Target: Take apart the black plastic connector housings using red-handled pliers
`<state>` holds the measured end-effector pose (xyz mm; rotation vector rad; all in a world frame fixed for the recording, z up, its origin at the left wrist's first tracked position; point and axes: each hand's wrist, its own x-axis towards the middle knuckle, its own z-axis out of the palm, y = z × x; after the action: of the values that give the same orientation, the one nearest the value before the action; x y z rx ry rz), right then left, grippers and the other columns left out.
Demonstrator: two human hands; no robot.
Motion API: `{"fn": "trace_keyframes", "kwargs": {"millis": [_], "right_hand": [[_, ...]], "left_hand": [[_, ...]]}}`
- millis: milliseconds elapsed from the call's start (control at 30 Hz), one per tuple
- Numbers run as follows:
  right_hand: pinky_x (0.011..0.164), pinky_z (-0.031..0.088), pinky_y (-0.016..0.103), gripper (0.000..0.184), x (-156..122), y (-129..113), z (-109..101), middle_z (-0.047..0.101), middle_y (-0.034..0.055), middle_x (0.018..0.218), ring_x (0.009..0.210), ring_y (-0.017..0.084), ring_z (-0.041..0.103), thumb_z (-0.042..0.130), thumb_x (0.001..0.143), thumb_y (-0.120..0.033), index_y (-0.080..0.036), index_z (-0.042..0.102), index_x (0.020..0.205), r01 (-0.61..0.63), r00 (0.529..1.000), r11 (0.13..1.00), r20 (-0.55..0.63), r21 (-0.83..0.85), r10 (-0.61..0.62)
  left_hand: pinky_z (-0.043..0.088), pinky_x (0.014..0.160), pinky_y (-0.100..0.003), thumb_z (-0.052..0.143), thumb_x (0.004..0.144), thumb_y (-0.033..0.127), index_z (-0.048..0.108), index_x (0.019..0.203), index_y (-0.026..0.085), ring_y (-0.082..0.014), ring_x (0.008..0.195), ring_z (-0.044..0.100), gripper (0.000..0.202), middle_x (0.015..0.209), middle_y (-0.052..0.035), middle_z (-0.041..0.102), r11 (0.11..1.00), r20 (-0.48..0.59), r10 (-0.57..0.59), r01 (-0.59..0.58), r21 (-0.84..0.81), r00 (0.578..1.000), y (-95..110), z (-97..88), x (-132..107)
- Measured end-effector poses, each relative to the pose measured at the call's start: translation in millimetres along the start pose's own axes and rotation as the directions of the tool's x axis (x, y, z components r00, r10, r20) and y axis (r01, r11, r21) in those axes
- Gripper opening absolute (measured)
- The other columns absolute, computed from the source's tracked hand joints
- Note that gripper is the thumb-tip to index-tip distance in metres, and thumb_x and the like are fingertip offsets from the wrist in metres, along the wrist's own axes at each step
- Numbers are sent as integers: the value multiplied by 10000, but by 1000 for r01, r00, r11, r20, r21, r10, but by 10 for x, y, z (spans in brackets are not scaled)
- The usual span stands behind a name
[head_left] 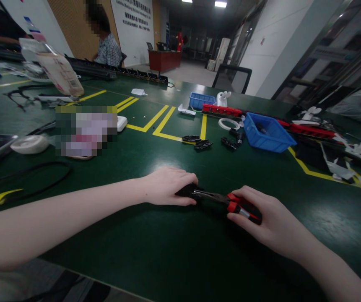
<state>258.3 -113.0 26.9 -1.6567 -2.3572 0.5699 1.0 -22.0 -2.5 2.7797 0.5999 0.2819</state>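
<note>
Low over the green table, my left hand is closed around a small black part, mostly hidden by the fingers. My right hand grips pliers by their red and black handles. The long jaws point left and meet the black part at my left fingertips; whether they clamp it I cannot tell. Beyond the hands lie small piles of black pieces and a few thicker black parts, next to a blue bin with dark pieces inside.
At the left are a bottle, a blurred-out phone-like object, a white tape roll and black cables. Red strips and a smaller blue bin stand farther back. Another person sits across the table, whose front edge shows below.
</note>
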Motion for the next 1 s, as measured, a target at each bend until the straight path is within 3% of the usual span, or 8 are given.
{"fn": "trace_keyframes", "kwargs": {"millis": [400, 800, 1000], "right_hand": [[708, 498, 331, 299, 21, -15, 14, 632, 43, 959, 821, 182, 608, 514, 851, -480, -233, 579, 1006, -20, 998, 1000, 65, -23, 21], [690, 499, 327, 282, 63, -83, 63, 639, 57, 939, 801, 185, 611, 546, 838, -449, -218, 597, 992, -4, 1000, 1000, -2, 3, 4], [712, 502, 347, 283, 41, -68, 33, 632, 62, 967, 823, 193, 608, 528, 854, -456, -224, 584, 1006, -7, 1000, 1000, 24, -4, 7]], "left_hand": [[428, 655, -270, 571, 872, 440, 496, 1041, 180, -174, 779, 613, 319, 881, -18, 636, 1000, 7, 8, -8, 30, 1000, 13, -11, 5], [429, 657, -265, 566, 874, 457, 502, 1033, 182, -172, 783, 614, 324, 889, -22, 638, 999, 4, 18, -18, 30, 1000, 10, -2, 8], [422, 651, -267, 563, 877, 458, 503, 1029, 178, -175, 775, 610, 324, 881, -25, 637, 1000, 8, 11, -11, 19, 1000, 16, -17, 4]]}}
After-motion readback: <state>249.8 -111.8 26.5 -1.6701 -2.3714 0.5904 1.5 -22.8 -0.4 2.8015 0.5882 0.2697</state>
